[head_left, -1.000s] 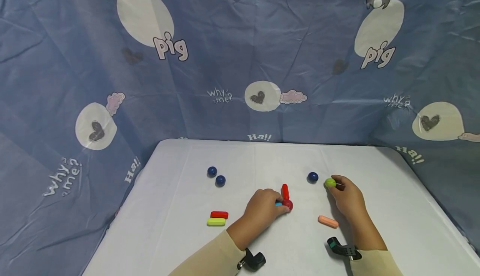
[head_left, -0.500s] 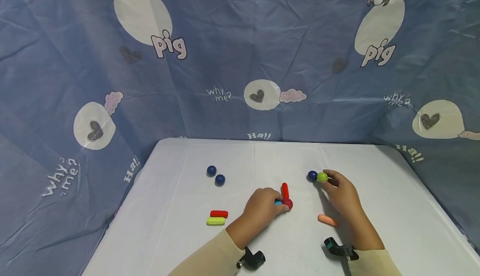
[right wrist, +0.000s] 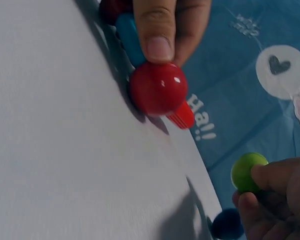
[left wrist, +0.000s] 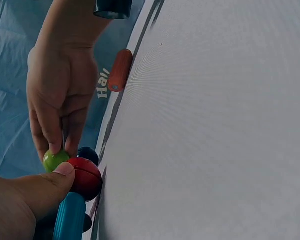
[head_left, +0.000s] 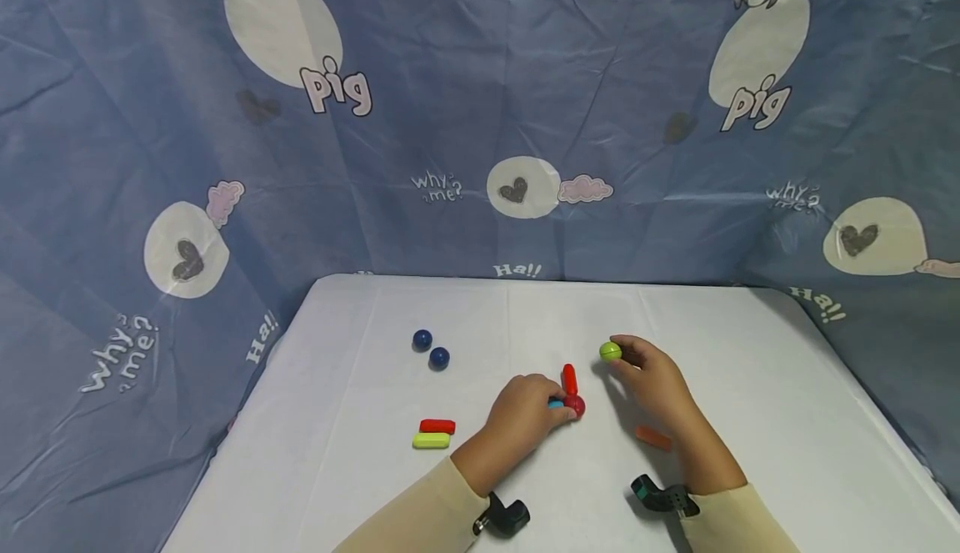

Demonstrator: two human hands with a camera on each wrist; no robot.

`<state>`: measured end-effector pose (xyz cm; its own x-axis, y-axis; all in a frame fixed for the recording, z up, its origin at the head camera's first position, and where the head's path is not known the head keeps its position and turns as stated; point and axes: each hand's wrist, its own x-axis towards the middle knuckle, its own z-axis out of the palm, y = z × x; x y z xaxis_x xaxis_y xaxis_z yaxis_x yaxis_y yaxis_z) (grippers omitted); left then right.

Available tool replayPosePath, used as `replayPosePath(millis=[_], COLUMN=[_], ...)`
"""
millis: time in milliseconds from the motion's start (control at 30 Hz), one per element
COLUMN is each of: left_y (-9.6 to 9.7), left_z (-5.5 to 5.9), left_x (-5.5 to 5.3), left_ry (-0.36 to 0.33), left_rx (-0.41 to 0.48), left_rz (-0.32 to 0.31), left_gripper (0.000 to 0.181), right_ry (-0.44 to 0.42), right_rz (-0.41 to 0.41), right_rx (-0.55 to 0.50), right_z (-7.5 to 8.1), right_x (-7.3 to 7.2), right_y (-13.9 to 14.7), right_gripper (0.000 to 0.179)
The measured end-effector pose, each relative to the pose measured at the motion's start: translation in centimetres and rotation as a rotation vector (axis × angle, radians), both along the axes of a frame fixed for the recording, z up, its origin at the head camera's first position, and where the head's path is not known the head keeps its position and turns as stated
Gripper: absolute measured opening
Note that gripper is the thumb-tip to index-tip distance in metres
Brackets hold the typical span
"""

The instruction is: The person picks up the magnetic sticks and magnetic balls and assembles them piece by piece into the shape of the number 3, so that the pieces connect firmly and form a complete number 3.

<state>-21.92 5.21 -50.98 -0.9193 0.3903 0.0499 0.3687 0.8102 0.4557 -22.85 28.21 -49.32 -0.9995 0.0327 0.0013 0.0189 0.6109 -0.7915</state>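
My left hand (head_left: 522,415) pinches a red ball (head_left: 575,405) low over the white table, thumb on the near side. A blue rod (left wrist: 70,217) runs from the ball back under the fingers, and a darker red ball (right wrist: 112,11) shows at its other end in the right wrist view. Beyond the pinched ball a red rod (head_left: 570,379) points away; the ball hides where they meet. My right hand (head_left: 660,382) holds a lime green ball (head_left: 611,351) between thumb and fingertips, above the table. A dark blue ball (right wrist: 227,223) lies below that hand, hidden in the head view.
An orange rod (head_left: 654,438) lies beside the right forearm. To the left, a red rod (head_left: 437,426) and a yellow-green rod (head_left: 431,441) sit side by side. Two dark blue balls (head_left: 422,340) are further back. A patterned blue cloth (head_left: 450,136) hangs behind the table (head_left: 360,470).
My right hand has carried the green ball leftward, past the dark blue ball, which is now covered in the head view. The left hand keeps its hold on the red ball, almost still.
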Motion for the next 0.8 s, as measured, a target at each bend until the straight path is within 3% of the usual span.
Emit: replayPosePath(millis=[200,800], left_y=[-0.2,-0.2], left_z=[0.0,0.0], left_x=[0.0,-0.1], left_ry=[0.021,0.047], left_rx=[0.003,0.003], left_rz=[-0.022,-0.044], left_gripper=[0.025,0.025], right_ry=[-0.016,-0.089], right_rz=[0.043,0.05], right_rx=[0.006,0.008], right_z=[-0.2,-1.5], right_x=[-0.5,-2.4], right_y=[-1.3,-3.2], right_gripper=[0.043,0.039])
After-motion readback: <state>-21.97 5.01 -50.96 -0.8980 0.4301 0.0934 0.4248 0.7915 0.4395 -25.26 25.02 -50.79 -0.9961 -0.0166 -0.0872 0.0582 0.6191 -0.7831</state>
